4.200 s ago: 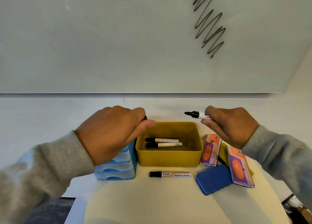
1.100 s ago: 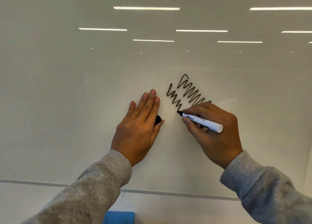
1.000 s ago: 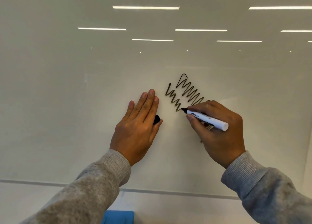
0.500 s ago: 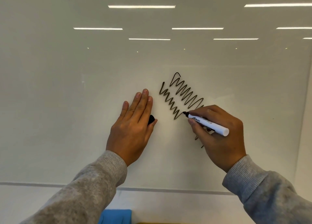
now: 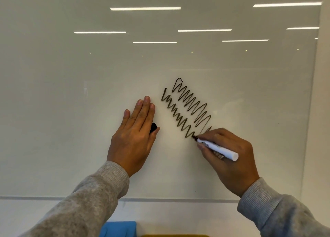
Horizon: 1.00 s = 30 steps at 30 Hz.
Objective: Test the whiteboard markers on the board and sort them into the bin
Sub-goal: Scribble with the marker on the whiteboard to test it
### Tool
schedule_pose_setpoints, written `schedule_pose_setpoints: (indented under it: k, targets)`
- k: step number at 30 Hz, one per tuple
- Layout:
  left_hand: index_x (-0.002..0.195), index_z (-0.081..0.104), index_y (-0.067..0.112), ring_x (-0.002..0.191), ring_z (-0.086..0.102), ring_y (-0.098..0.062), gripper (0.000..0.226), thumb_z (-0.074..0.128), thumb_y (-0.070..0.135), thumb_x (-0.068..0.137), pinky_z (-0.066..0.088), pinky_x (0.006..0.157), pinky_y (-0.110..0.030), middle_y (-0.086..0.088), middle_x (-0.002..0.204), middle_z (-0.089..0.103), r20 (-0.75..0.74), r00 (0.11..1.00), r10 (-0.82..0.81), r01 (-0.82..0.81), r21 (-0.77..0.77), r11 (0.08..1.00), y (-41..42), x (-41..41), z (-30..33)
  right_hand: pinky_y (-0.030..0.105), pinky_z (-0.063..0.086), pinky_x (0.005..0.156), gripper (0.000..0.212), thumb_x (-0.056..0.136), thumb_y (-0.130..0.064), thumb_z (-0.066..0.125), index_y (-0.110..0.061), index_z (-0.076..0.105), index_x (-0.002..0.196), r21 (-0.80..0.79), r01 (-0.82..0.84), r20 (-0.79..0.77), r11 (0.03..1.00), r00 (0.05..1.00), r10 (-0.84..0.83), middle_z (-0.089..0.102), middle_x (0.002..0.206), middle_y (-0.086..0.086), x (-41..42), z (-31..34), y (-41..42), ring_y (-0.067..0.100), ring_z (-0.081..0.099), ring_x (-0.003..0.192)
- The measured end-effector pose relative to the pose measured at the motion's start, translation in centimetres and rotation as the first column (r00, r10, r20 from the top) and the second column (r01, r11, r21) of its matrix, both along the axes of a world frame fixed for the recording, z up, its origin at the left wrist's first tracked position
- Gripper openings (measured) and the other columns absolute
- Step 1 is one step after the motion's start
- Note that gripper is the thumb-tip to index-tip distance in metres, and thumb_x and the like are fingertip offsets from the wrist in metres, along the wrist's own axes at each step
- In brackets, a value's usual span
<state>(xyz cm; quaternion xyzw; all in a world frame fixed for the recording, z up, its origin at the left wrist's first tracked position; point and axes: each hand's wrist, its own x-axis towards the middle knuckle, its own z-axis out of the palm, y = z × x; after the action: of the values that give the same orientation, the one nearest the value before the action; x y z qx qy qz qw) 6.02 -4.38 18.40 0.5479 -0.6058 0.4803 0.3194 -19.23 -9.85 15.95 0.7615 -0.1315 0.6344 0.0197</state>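
My right hand (image 5: 230,156) grips a white marker (image 5: 217,148) with its black tip on the whiteboard (image 5: 71,93), at the lower end of a dark zigzag line (image 5: 176,117). A second, thinner zigzag (image 5: 192,102) runs just above it. My left hand (image 5: 135,136) lies flat against the board with straight fingers, and the marker's black cap (image 5: 153,127) is tucked between its thumb and palm. A sliver of the yellow bin (image 5: 175,235) shows at the bottom edge.
The top of a blue box (image 5: 117,228) peeks in at the bottom, left of the bin. The board's lower edge (image 5: 53,198) runs across the frame, and its right edge (image 5: 312,111) stands near the right side. Ceiling lights reflect in the upper board.
My right hand has drawn the lower zigzag further down and to the right. My left hand has stayed flat on the board with the cap. The view has tilted slightly downward.
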Motion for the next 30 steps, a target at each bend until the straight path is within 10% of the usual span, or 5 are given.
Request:
schedule_pose_setpoints:
  k: [30]
  targets:
    - [0.157,0.015,0.006,0.154,0.009,-0.023,0.062,0.031,0.037,0.106,0.028,0.120,-0.051,-0.010,0.166,0.009,0.003,1.000,0.017,-0.018,0.048,0.999,0.3,-0.2,-0.2,0.011,0.055,0.076,0.017,0.090,-0.026,0.071,-0.017,0.078,0.102,0.071,0.102,-0.150,0.992,0.985,-0.090,0.073,0.095,-0.009,-3.0,-3.1,0.3,0.003,0.067,0.084]
